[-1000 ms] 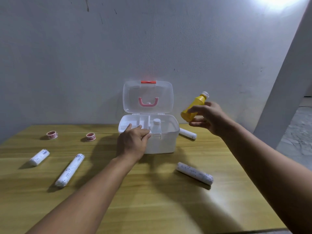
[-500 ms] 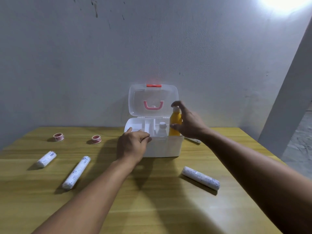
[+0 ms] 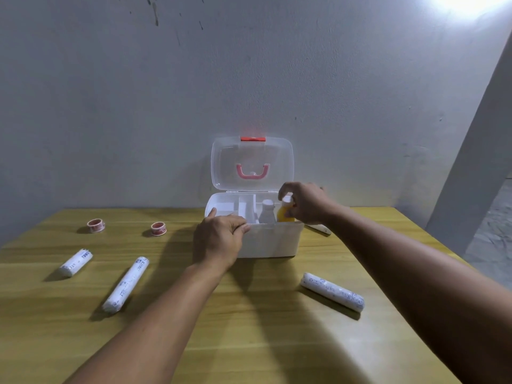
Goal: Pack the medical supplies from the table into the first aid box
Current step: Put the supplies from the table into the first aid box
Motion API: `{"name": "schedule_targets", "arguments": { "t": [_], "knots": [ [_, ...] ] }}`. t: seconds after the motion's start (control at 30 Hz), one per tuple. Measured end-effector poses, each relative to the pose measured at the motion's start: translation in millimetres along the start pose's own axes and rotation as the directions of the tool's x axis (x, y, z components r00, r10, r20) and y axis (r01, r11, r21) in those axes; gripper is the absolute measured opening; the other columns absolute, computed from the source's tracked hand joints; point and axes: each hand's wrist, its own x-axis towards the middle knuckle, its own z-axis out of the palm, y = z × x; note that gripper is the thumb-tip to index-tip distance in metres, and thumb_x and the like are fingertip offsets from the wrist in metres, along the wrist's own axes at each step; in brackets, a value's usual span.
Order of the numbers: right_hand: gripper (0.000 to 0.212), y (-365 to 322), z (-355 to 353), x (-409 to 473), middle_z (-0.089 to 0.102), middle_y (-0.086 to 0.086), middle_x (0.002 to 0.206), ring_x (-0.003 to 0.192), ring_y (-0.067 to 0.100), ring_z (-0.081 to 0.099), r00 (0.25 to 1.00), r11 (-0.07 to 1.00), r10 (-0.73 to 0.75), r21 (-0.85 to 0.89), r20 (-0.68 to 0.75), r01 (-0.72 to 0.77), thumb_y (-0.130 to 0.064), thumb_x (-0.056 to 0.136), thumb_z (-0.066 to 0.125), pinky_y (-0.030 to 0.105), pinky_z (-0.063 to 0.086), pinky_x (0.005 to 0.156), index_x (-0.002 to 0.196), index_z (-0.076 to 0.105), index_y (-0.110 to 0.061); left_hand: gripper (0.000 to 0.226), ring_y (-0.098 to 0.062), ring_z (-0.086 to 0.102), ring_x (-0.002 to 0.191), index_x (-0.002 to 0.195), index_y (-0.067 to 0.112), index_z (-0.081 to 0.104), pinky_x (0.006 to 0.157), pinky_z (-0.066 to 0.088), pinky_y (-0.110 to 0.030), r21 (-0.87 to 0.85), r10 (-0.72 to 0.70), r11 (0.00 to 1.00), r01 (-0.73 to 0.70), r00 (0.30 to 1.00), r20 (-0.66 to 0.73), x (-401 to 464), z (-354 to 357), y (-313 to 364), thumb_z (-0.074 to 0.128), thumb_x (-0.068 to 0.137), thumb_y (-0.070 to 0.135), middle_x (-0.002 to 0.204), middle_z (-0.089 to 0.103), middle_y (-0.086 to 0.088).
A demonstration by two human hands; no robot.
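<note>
A white first aid box (image 3: 279, 241) stands open at the back of the wooden table (image 3: 249, 328), its clear lid (image 3: 252, 163) upright. My left hand (image 3: 219, 239) grips the box's front rim on the left side. My right hand (image 3: 304, 202) holds a yellow bottle (image 3: 285, 213) upright inside the box's right end, beside a white bottle (image 3: 267, 213). Two bandage rolls (image 3: 76, 263) (image 3: 126, 284) lie at the left and one roll (image 3: 332, 295) at the right. A further roll (image 3: 318, 229) is partly hidden behind my right forearm.
Two small tape rolls (image 3: 96, 225) (image 3: 158, 228) sit at the back left of the table. A grey wall rises right behind the box. The table's right edge drops off to a grey floor beside a white pillar (image 3: 476, 162).
My right hand carried the yellow bottle from the air at the right over the box and lowered it in beside the white bottle. The left hand stayed on the rim.
</note>
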Motion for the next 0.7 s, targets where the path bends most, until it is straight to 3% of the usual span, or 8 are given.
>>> {"name": "schedule_targets", "arguments": {
  "t": [0.2, 0.3, 0.4, 0.47, 0.53, 0.6, 0.7],
  "knots": [
    [0.038, -0.1, -9.6, 3.7, 0.067, 0.004, 0.121, 0.112, 0.026, 0.060, 0.997, 1.000, -0.013, 0.013, 0.075, 0.012, -0.022, 0.087, 0.066, 0.046, 0.045, 0.099, 0.125, 0.059, -0.025, 0.020, -0.041, 0.066, 0.078, 0.073, 0.002, 0.072, 0.112, 0.022, -0.025, 0.014, -0.001, 1.000, 0.001, 1.000, 0.017, 1.3, 1.0, -2.7, 0.072, 0.082, 0.020, 0.077, 0.073, -0.018],
    [0.036, 9.8, -17.8, 5.4, 0.069, 0.009, 0.116, 0.103, 0.023, 0.065, 0.997, 0.949, 0.073, 0.306, 0.023, -0.077, -0.011, 0.084, 0.066, 0.040, 0.053, 0.094, 0.121, 0.063, -0.015, 0.017, -0.039, 0.066, 0.075, 0.073, 0.003, 0.073, 0.112, 0.025, -0.028, 0.011, 0.019, 1.000, -0.019, 1.000, 0.011, -0.2, 1.8, -2.3, 0.072, 0.081, 0.017, 0.077, 0.074, -0.016],
    [0.029, 26.3, -16.0, 5.6, 0.070, 0.018, 0.110, 0.095, 0.027, 0.066, 0.963, 0.774, 0.267, 0.600, -0.021, -0.202, 0.004, 0.085, 0.054, 0.040, 0.056, 0.089, 0.110, 0.068, -0.002, 0.008, -0.034, 0.069, 0.072, 0.074, 0.004, 0.076, 0.111, 0.026, -0.032, -0.014, 0.047, 0.999, -0.048, 0.999, -0.024, -3.2, 3.2, -0.2, 0.075, 0.078, 0.011, 0.077, 0.076, -0.011],
    [0.029, 41.9, -3.4, 5.8, 0.070, 0.019, 0.112, 0.100, 0.031, 0.065, 0.950, 0.826, 0.311, 0.499, -0.018, -0.261, 0.004, 0.086, 0.050, 0.043, 0.053, 0.092, 0.107, 0.069, -0.002, 0.005, -0.033, 0.070, 0.074, 0.075, 0.005, 0.076, 0.111, 0.027, -0.034, -0.030, 0.057, 0.998, -0.058, 0.998, -0.042, -4.6, 4.1, 0.7, 0.076, 0.077, 0.009, 0.077, 0.076, -0.009],
    [0.035, 55.0, 16.3, 2.1, 0.067, 0.014, 0.120, 0.109, 0.033, 0.062, 0.958, 0.928, 0.283, 0.235, 0.054, -0.288, 0.000, 0.086, 0.048, 0.038, 0.050, 0.093, 0.113, 0.068, -0.006, 0.003, -0.033, 0.071, 0.077, 0.076, 0.006, 0.077, 0.111, 0.027, -0.035, -0.039, 0.065, 0.997, -0.067, 0.997, -0.045, -5.5, 4.9, -0.3, 0.076, 0.077, 0.009, 0.078, 0.077, -0.008],
    [0.038, 65.0, 35.1, -5.3, 0.066, 0.013, 0.121, 0.106, 0.033, 0.061, 0.955, 0.964, 0.259, 0.027, 0.146, -0.265, -0.007, 0.085, 0.049, 0.034, 0.050, 0.084, 0.119, 0.064, -0.012, 0.003, -0.032, 0.072, 0.081, 0.077, 0.007, 0.077, 0.112, 0.028, -0.037, -0.044, 0.068, 0.997, -0.070, 0.996, -0.056, -5.9, 5.7, -1.8, 0.077, 0.076, 0.010, 0.080, 0.077, -0.007],
    [0.036, 76.4, 45.6, -13.2, 0.069, 0.013, 0.111, 0.100, 0.034, 0.063, 0.959, 0.965, 0.260, -0.065, 0.114, -0.254, -0.009, 0.081, 0.055, 0.031, 0.048, 0.074, 0.113, 0.068, -0.016, 0.004, -0.027, 0.072, 0.096, 0.080, 0.009, 0.078, 0.113, 0.032, -0.044, -0.063, 0.055, 0.996, -0.059, 0.997, -0.055, -5.9, 7.9, -3.7, 0.077, 0.076, 0.009, 0.085, 0.078, -0.005]
  ]
}}
